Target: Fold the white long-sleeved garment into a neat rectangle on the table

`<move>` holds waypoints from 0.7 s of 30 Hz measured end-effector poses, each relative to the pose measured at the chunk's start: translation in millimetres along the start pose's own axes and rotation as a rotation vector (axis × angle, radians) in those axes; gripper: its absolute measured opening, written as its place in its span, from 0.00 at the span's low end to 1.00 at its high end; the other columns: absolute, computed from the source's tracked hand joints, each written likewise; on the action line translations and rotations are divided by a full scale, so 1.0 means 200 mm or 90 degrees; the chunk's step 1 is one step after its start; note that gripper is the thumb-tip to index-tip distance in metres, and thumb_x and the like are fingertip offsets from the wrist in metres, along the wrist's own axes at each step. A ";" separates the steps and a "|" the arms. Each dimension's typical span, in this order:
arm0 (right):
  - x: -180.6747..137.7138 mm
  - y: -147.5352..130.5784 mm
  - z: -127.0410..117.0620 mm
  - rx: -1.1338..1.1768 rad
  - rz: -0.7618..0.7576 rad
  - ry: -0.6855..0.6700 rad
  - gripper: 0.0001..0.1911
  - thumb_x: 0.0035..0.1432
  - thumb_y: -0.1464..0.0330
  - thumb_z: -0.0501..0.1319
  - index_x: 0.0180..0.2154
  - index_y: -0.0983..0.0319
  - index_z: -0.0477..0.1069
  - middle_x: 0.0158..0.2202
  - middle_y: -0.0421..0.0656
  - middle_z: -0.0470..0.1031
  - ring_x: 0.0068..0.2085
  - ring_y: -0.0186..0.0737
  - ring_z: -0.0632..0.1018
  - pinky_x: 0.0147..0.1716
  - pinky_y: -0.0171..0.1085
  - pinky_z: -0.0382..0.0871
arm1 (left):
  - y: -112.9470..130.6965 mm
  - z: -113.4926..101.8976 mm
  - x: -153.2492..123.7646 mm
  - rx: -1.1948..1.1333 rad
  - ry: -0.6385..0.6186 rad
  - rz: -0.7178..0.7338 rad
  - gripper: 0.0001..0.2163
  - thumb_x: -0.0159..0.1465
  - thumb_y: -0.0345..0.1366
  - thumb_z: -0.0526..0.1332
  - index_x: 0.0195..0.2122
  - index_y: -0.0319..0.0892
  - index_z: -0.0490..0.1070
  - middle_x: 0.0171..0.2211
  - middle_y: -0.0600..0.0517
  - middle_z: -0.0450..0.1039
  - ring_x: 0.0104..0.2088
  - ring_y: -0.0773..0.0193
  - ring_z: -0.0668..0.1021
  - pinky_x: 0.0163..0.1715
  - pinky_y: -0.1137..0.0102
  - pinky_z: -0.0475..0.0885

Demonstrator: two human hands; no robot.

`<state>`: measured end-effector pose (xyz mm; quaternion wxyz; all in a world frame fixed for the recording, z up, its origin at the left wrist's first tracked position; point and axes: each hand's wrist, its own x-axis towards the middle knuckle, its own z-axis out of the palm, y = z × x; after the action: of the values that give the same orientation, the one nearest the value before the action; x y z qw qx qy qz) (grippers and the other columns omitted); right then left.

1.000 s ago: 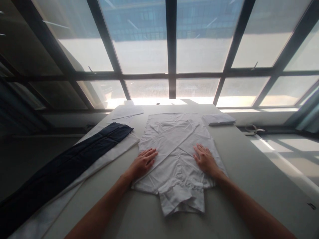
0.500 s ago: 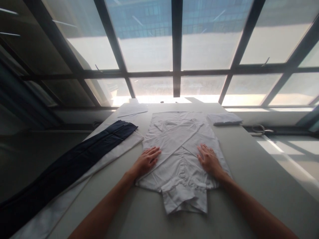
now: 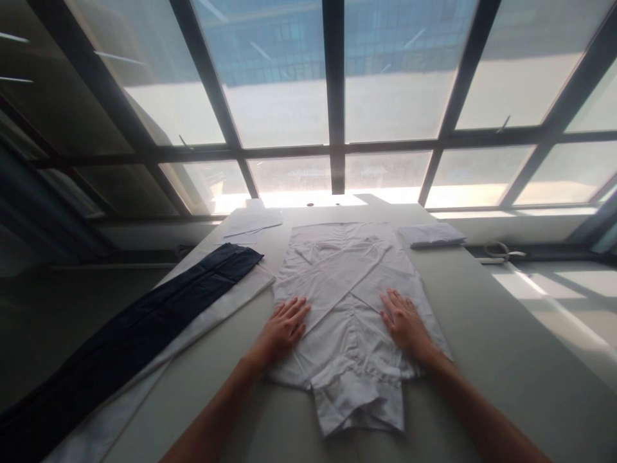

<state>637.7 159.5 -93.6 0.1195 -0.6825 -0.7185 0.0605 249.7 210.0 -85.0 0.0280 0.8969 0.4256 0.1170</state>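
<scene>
A white shirt (image 3: 344,289) lies spread on the table, its sleeves folded across the body and its collar (image 3: 357,402) toward me. My left hand (image 3: 284,325) rests flat on the shirt's left side, fingers extended and a little apart. On the opposite side, my right hand (image 3: 403,321) presses flat on the cloth, fingers pointing away from me. Neither hand grips anything. Creases run down the middle of the shirt between my hands.
Dark trousers (image 3: 159,318) lie along the table's left side over white cloth (image 3: 231,302). Thin white sheets (image 3: 253,222) are at the back left, and a folded white cloth (image 3: 431,235) sits at the back right. Large windows (image 3: 289,116) stand beyond the table (image 3: 486,347).
The whole view has shifted slightly, with the table and shirt sitting lower in the picture. Both hands stay flat on the shirt in nearly the same spots.
</scene>
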 end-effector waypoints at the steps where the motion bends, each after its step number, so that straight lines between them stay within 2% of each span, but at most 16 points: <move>1: -0.01 0.00 0.00 -0.006 0.000 -0.001 0.30 0.73 0.63 0.48 0.71 0.65 0.61 0.75 0.51 0.53 0.75 0.49 0.53 0.72 0.52 0.46 | 0.01 0.00 -0.01 0.002 0.002 -0.010 0.23 0.75 0.42 0.53 0.71 0.49 0.65 0.72 0.50 0.59 0.72 0.49 0.62 0.70 0.48 0.61; 6: -0.08 0.02 0.00 -0.038 0.022 0.018 0.30 0.73 0.62 0.48 0.71 0.65 0.61 0.75 0.50 0.53 0.75 0.48 0.54 0.72 0.50 0.45 | 0.05 0.01 -0.10 -0.009 0.028 -0.063 0.22 0.76 0.42 0.52 0.69 0.47 0.67 0.71 0.48 0.61 0.71 0.49 0.64 0.69 0.48 0.61; 10: -0.09 0.02 0.01 -0.030 0.027 0.027 0.30 0.73 0.62 0.48 0.71 0.65 0.61 0.74 0.50 0.54 0.75 0.47 0.55 0.72 0.49 0.46 | 0.04 0.03 -0.18 -0.026 0.069 -0.106 0.22 0.75 0.42 0.52 0.67 0.48 0.70 0.68 0.48 0.66 0.69 0.50 0.68 0.68 0.49 0.64; 14: -0.11 0.02 0.03 -0.023 0.037 0.035 0.29 0.73 0.62 0.48 0.70 0.64 0.62 0.74 0.50 0.55 0.75 0.48 0.55 0.72 0.49 0.48 | 0.04 0.05 -0.25 -0.021 0.084 -0.131 0.22 0.75 0.41 0.52 0.68 0.50 0.69 0.69 0.49 0.65 0.69 0.50 0.68 0.69 0.49 0.64; 21: -0.19 -0.08 0.05 0.018 0.027 0.044 0.28 0.73 0.66 0.46 0.70 0.64 0.64 0.74 0.50 0.56 0.74 0.49 0.56 0.72 0.54 0.50 | 0.11 0.03 -0.29 -0.021 0.060 -0.152 0.22 0.75 0.39 0.52 0.68 0.47 0.68 0.70 0.47 0.63 0.70 0.49 0.65 0.69 0.47 0.63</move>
<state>620.5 120.8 -102.0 0.1524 -0.6977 -0.6982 0.0498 231.4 151.3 -98.9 0.0367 0.8329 0.5279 0.1620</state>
